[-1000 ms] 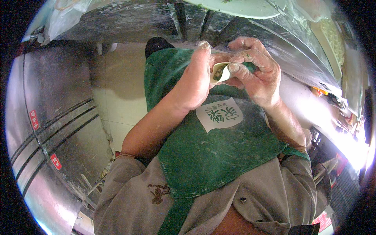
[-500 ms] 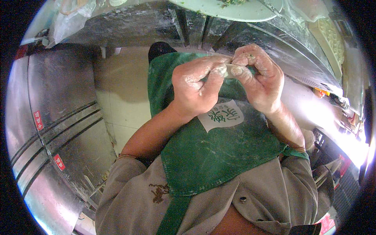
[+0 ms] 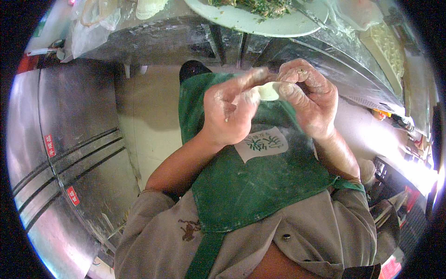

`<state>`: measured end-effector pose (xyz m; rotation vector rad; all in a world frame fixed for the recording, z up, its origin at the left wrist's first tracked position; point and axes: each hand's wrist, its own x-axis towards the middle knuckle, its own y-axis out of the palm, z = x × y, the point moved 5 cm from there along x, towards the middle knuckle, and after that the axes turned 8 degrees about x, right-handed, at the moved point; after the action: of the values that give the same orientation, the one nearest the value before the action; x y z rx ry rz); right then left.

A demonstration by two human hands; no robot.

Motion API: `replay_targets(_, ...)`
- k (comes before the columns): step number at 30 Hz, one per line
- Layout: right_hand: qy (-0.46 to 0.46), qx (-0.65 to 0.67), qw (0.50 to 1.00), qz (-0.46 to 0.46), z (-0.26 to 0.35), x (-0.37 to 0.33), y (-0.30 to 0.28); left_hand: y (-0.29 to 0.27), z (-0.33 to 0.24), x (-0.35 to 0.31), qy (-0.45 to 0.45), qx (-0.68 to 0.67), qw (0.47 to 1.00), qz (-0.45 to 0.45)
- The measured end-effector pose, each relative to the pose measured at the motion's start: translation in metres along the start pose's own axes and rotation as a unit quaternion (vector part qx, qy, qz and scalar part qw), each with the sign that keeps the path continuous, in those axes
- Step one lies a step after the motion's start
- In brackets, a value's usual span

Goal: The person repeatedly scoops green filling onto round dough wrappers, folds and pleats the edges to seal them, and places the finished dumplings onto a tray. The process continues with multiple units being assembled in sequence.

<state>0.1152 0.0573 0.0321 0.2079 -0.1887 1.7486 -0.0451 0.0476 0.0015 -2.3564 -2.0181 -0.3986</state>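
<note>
Right hand is closed in a pinch: from my remote seat I see its thumb and curled forefinger gripping the three o'clock end of a thin, pale dough piece. That piece is up in the air above the green apron, between one and two o'clock from the middle of my view. Left hand is at the nine o'clock end, thumb and fingertips bunched close; they are blurred, so I cannot tell whether they truly grip the dough or only brush it. (White dust coats both hands, flour I suppose, which ought to limit sticking.) I judge the piece very light, soft and floppy, quick to stretch or tear, and hardly slippery while dry. I would take hold by the rim only, with flat finger pads at three and nine o'clock, and spare the thin-looking middle; whether anything lies inside is hidden from me. Near half past twelve is a pale plate bearing a chopped green mix; toward two o'clock, a tray holds small pale lumps.
</note>
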Motion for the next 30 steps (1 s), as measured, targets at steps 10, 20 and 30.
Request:
replay_targets(10,-0.140,-0.094,0.984,0.058,0.029,0.004,-0.015,-0.003,-0.005,0.004,0.035,-0.044,0.998,0.017)
replay_targets(20,-0.192,-0.124,0.972,0.044,0.042,0.002,-0.009,0.001,-0.025,0.004,0.128,0.019,0.991,0.045)
replay_targets(30,-0.255,-0.163,0.952,0.042,0.054,0.002,0.004,0.003,-0.044,-0.002,0.146,0.054,0.987,0.029)
